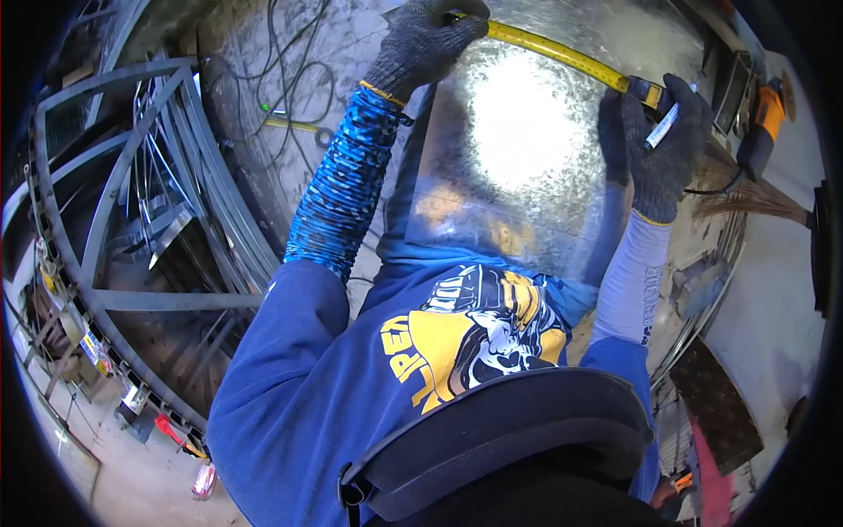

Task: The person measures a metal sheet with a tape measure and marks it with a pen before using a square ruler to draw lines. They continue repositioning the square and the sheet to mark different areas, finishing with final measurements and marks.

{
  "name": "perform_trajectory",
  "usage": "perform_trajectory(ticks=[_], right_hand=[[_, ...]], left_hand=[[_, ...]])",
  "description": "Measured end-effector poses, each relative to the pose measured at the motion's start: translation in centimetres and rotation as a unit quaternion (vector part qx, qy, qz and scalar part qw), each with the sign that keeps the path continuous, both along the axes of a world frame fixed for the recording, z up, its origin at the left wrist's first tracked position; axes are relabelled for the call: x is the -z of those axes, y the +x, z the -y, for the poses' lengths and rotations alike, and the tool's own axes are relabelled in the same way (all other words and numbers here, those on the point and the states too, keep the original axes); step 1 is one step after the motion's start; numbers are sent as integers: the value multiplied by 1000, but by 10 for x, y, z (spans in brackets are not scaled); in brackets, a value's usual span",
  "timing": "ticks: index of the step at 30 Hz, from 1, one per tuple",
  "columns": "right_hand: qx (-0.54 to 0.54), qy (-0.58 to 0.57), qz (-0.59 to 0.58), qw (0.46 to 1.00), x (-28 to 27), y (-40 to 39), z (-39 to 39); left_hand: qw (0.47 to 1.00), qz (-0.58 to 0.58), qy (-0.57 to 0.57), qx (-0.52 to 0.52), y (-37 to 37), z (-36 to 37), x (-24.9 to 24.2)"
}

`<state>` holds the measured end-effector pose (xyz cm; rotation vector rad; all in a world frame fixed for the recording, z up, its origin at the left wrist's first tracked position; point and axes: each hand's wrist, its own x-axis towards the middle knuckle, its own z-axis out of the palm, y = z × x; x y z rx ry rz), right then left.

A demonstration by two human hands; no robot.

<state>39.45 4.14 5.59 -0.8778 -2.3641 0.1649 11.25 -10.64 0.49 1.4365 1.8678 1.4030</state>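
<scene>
My left hand [432, 44], in a dark knit glove, is closed on the free end of a yellow tape measure blade [558, 56]. The blade stretches across the far part of a shiny metal sheet [553, 211] lying in front of my body. My right hand [660, 149], gloved the same way, grips the tape measure case [646, 91] at the other end. A white and light-blue marker-like stick [661, 126] is also held in that hand, against the fingers. Glare on the sheet hides any marks in its middle.
Left of me stands a grey metal frame [110, 202] with long metal strips [206, 167] beside it. Dark cables [299, 70] loop over the floor. At the right are an orange and black power tool [766, 123] and a broom [751, 198].
</scene>
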Motion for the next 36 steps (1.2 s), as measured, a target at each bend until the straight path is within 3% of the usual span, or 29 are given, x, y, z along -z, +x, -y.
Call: perform_trajectory(ticks=[17, 36], right_hand=[[14, 26, 37, 999, 1, 1, 0], [-5, 79, -20, 997, 7, 1, 7]], left_hand=[[1000, 5, 12, -11, 4, -3, 5], [1000, -4, -16, -21, 7, -5, 1]])
